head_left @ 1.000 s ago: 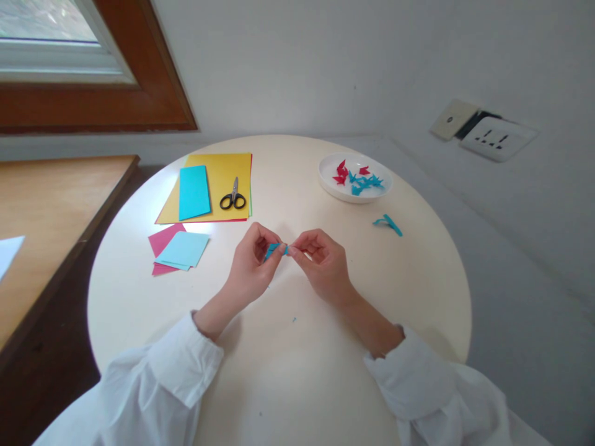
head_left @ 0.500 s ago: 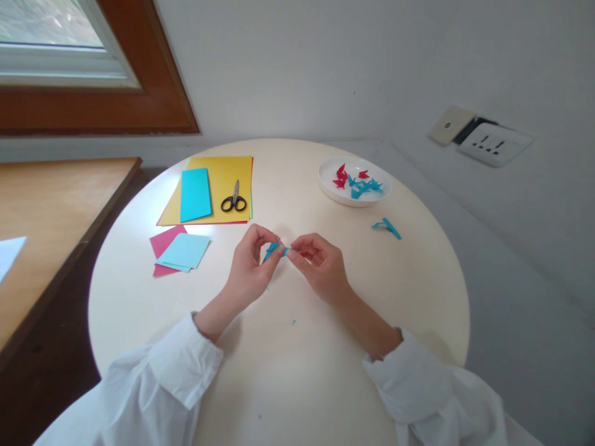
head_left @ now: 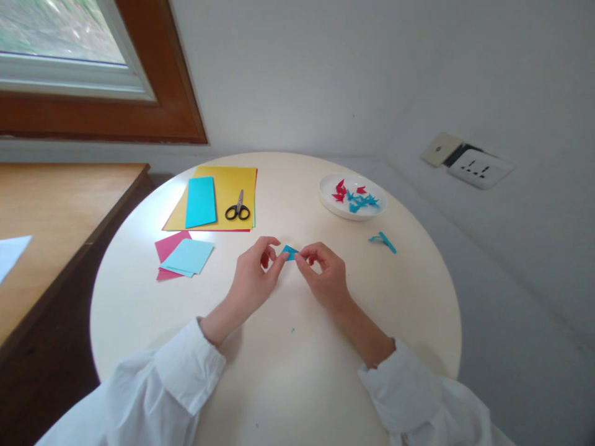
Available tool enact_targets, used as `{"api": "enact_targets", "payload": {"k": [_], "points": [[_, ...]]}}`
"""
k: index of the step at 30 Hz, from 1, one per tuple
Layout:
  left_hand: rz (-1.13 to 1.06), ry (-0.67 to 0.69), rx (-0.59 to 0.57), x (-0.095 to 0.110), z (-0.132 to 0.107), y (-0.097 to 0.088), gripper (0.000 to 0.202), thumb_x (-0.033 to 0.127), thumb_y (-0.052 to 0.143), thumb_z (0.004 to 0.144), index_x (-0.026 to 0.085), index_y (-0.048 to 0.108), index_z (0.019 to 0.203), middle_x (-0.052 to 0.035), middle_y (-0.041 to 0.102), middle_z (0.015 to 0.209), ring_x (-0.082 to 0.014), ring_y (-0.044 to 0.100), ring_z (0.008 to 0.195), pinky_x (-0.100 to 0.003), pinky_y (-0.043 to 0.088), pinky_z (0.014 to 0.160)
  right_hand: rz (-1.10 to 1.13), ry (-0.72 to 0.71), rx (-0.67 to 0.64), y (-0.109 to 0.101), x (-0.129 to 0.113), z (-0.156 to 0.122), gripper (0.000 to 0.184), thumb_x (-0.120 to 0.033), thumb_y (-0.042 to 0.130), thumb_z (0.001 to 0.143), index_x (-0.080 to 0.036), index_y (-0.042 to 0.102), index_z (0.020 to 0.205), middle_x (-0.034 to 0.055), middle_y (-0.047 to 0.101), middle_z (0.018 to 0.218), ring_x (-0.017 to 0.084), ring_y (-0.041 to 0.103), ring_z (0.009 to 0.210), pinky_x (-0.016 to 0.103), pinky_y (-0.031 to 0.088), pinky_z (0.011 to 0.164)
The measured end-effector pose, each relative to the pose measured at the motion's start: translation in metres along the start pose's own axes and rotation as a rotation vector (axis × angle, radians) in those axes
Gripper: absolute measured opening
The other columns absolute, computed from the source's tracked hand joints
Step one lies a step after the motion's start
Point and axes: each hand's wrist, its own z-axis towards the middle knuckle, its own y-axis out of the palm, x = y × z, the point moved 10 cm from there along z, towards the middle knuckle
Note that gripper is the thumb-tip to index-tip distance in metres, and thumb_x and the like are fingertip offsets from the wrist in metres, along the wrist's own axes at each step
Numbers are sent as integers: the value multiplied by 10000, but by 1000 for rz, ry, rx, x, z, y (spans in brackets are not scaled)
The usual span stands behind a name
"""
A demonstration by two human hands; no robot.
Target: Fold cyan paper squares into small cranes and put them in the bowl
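Over the middle of the round table, my right hand [head_left: 324, 272] pinches a small folded piece of blue paper [head_left: 290, 253] between thumb and fingertips. The blue piece has an angular outline and sticks out to the left of those fingertips. My left hand [head_left: 256, 272] is at its left side, thumb tip at or against the paper's edge. Its index finger is curved and raised, with a gap between it and the thumb. A tiny blue scrap [head_left: 292, 330] lies on the table nearer to me.
Scissors [head_left: 238, 207] and a blue paper stack [head_left: 201, 201] lie on yellow sheets [head_left: 227, 176]. Light blue squares [head_left: 190, 256] overlap pink ones [head_left: 171, 243]. A white dish [head_left: 328, 207] holds small red and blue folded pieces; a blue strip [head_left: 387, 241] lies near it.
The blue paper has shifted from my left hand's pinch to my right hand's. My left index finger has lifted off it, away from the thumb. The camera view has tilted slightly.
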Motion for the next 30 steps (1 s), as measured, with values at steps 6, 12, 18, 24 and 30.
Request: {"api": "enact_targets", "payload": {"k": [6,12,18,24,30], "points": [[-85,-22,-22,-8,-1,6,111,238,529,787,198,532,890,-15,645,744,-123,571,619,-245,454,581,-44,-67,-25,4,-9,-1,91,-185,571,754,-191,548,667,-14,580,644,112,505,594,256,411,578],[-297,-70,5,-16,-1,8,92,219,594,739,190,541,808,-15,649,741,-146,624,721,-295,508,715,-100,-125,6,1,-16,-2,76,-194,581,761,-193,558,688,-8,592,655,120,525,606,262,419,572],[-478,-192,-19,-23,-3,16,176,241,667,672,182,531,765,-5,644,663,-149,640,657,-277,513,636,-114,-146,15,0,-17,-3,25,-196,616,753,-201,594,741,7,630,711,131,556,637,276,437,586],[-624,-312,-34,-29,-5,22,299,258,713,622,176,500,816,-3,677,616,-158,663,614,-290,526,635,-116,-189,10,2,-14,-5,31,-181,616,763,-211,623,760,23,658,749,151,598,697,283,471,597],[-709,-401,-24,-37,-8,27,357,213,744,578,172,501,836,4,693,626,-146,666,629,-279,519,672,-129,-259,5,5,-16,-8,99,-157,590,786,-230,652,809,30,657,804,163,618,792,325,514,711]]}}
